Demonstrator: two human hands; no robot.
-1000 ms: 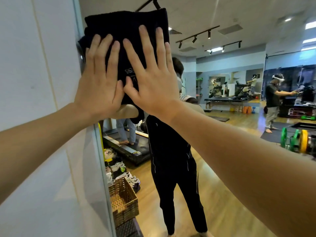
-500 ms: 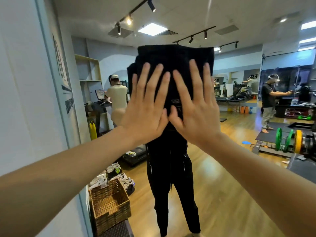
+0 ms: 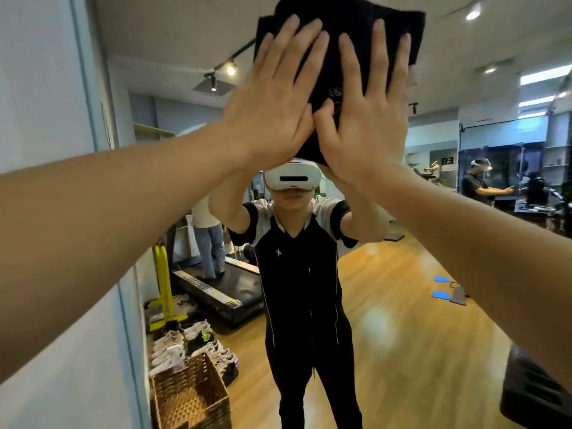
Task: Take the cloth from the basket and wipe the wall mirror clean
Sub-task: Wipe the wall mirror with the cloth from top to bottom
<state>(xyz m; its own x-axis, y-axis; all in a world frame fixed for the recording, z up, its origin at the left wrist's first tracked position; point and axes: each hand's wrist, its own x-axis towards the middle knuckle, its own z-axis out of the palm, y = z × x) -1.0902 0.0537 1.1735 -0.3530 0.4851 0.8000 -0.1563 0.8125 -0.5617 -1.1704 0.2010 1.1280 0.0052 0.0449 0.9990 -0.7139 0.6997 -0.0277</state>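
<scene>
A person stands facing a wall mirror, both arms raised, pressing a black cloth flat against the glass above head height. The left hand and the right hand lie side by side on the cloth, palms down, thumbs touching or nearly so at the middle. The fingers of both hands are straight and slightly spread, not curled round the fabric. This flat, two-handed press probably serves to spread even pressure over a wide patch and keep the cloth from slipping down the upright glass while it is wiped.

The cloth is dark, thick and soft-looking, apparently folded into a rough rectangle wider than both hands together. Faint pale lettering shows between the hands but is too small to read. Its top edge reaches the upper border of the view.

The woven basket sits low at the left by the mirror's edge, and no cloth shows inside it. The reflection shows the person wearing a white headset, and a gym with a wooden floor behind.
</scene>
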